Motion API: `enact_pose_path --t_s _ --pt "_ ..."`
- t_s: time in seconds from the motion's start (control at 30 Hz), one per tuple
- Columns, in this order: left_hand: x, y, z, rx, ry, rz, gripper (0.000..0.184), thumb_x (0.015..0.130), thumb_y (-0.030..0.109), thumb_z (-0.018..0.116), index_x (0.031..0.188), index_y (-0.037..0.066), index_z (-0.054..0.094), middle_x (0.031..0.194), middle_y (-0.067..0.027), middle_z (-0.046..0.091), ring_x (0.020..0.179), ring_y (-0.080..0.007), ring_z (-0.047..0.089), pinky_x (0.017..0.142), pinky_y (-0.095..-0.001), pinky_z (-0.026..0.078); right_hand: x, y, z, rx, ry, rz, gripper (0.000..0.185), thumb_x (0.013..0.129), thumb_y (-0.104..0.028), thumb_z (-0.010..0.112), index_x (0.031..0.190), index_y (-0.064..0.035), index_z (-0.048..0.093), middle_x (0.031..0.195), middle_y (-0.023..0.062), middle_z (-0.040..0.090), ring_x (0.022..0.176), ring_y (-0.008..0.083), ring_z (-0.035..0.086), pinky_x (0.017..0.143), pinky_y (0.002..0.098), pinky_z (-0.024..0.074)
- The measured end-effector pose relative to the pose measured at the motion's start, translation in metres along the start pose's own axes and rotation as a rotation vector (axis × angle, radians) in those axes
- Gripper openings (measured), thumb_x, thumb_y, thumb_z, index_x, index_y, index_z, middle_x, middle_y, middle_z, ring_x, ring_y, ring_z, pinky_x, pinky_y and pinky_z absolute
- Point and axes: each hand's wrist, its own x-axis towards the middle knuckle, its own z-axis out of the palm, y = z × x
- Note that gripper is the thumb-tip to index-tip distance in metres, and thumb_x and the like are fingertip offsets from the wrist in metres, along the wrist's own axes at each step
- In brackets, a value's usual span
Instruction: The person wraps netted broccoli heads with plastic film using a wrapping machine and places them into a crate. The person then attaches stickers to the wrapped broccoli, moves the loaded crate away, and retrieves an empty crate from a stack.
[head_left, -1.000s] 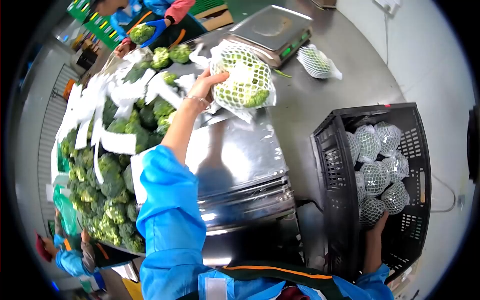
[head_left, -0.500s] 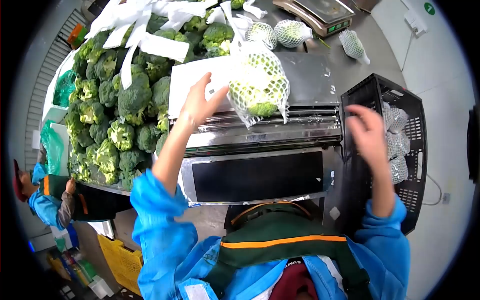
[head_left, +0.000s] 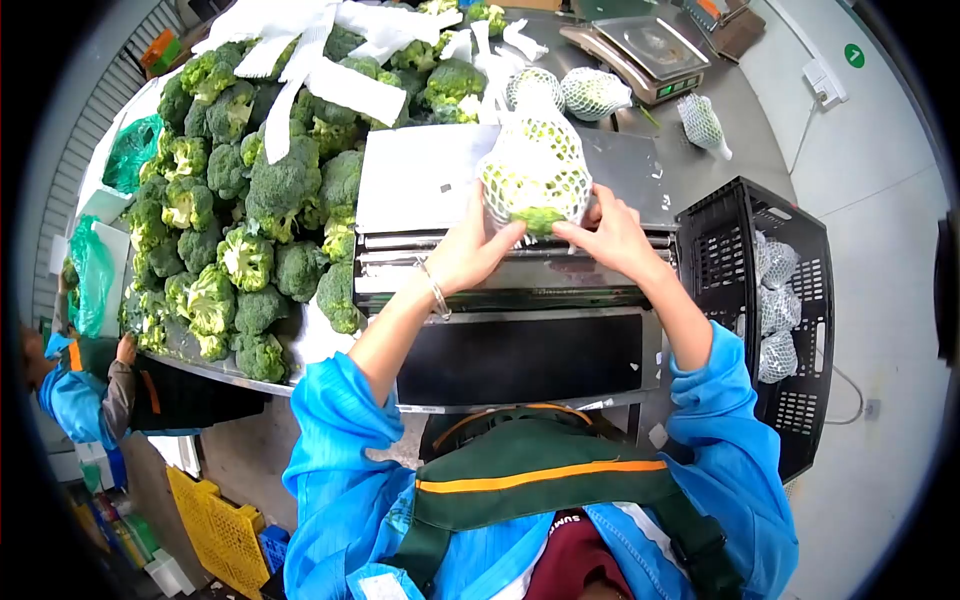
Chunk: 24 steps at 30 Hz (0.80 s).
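Note:
A broccoli head in a white foam net (head_left: 535, 165) sits upper middle, over a metal wrapping machine (head_left: 520, 355) with rollers and a dark front panel. My left hand (head_left: 472, 252) grips its left side, thumb at the lower edge; a bracelet circles that wrist. From the other side my right hand (head_left: 615, 236) holds it, thumb also at the bottom. A patch of green floret shows through the net's lower opening. Some fingers are hidden behind the net.
Bare broccoli heads (head_left: 245, 260) are piled at left, with white foam nets (head_left: 350, 90) on top. More netted broccoli (head_left: 595, 94) lies near a scale (head_left: 650, 60). A black crate (head_left: 745, 195) holds wrapped pieces (head_left: 778, 310). A co-worker (head_left: 80, 390) stands at far left.
Both hands were apart from the netted broccoli, the right one blurred near the crate. They have come together and closed on its two sides. The camera view has shifted slightly.

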Motion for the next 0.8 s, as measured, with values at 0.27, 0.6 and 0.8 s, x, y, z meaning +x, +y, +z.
enact_pose_path --t_s 0.27,0.6,0.8 --pt "0.015 0.029 -0.019 0.347 -0.063 0.018 0.057 0.085 0.019 0.059 0.130 0.003 0.029 0.091 -0.0166 0.061 0.085 -0.0224 0.061 0.071 -0.0317 0.050 0.030 0.014 -0.018 0.352 -0.163 0.147 0.061 0.078 -0.045 0.061 0.106 0.0088 0.054 0.079 0.0125 0.063 0.072 0.0143 0.061 0.064 0.0264 0.0476" --pt "-0.048 -0.006 -0.067 0.766 -0.179 0.336 0.038 0.069 -0.001 0.056 0.107 0.005 0.057 0.103 -0.0103 0.057 0.098 -0.0304 0.050 0.084 -0.0395 0.041 -0.035 0.073 -0.046 -0.515 -0.263 -0.543 0.045 0.069 0.004 0.053 0.111 -0.0097 0.056 0.099 0.0083 0.053 0.091 0.0239 0.052 0.084 0.0350 0.0340" --pt "-0.044 -0.004 -0.076 0.899 -0.254 0.340 0.037 0.068 0.003 0.059 0.105 0.008 0.059 0.102 -0.0071 0.058 0.098 -0.0273 0.049 0.084 -0.0375 0.040 -0.027 0.076 -0.041 -0.451 -0.223 -0.616 0.035 0.072 0.000 0.055 0.106 -0.0105 0.057 0.093 0.0088 0.055 0.084 0.0237 0.052 0.081 0.0339 0.0344"
